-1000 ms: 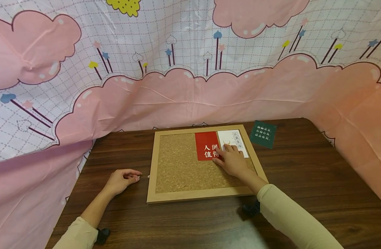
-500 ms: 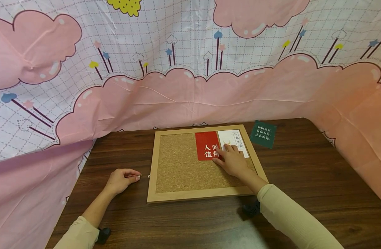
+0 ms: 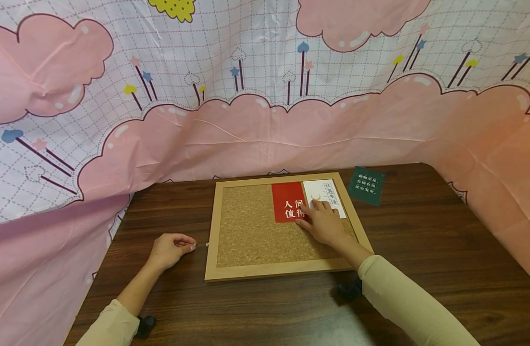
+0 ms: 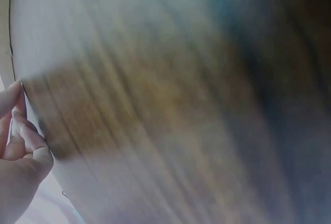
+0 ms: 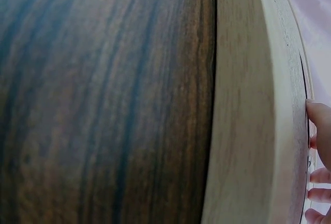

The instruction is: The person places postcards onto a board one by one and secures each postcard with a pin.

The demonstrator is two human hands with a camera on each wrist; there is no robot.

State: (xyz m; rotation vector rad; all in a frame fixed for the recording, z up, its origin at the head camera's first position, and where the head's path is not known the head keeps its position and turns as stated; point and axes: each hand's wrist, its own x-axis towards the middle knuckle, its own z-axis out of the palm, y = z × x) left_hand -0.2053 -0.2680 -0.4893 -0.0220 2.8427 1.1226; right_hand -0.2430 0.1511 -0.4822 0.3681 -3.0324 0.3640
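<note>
My left hand [image 3: 171,251] is over the table left of the corkboard, its thumb and index finger pinching a tiny white piece [image 3: 195,244] that looks like a pushpin. Another small white piece [image 3: 207,244] lies by the board's left edge. On the wood-framed corkboard [image 3: 247,240], a red card [image 3: 286,194] with white characters sits beside a white card [image 3: 314,188] with a moon print. My right hand [image 3: 325,223] rests on these cards with spread fingers, covering the white card's lower part and the red card's right edge. The right wrist view shows those fingertips beyond the frame.
A dark green card [image 3: 366,186] with white writing lies on the dark wooden table [image 3: 420,230], just right of the board. Behind the table hangs a pink and white patterned cloth [image 3: 265,127].
My left hand shifts very slightly, and the white piece in its fingertips shows less. My right hand, the cards and the corkboard stay in place.
</note>
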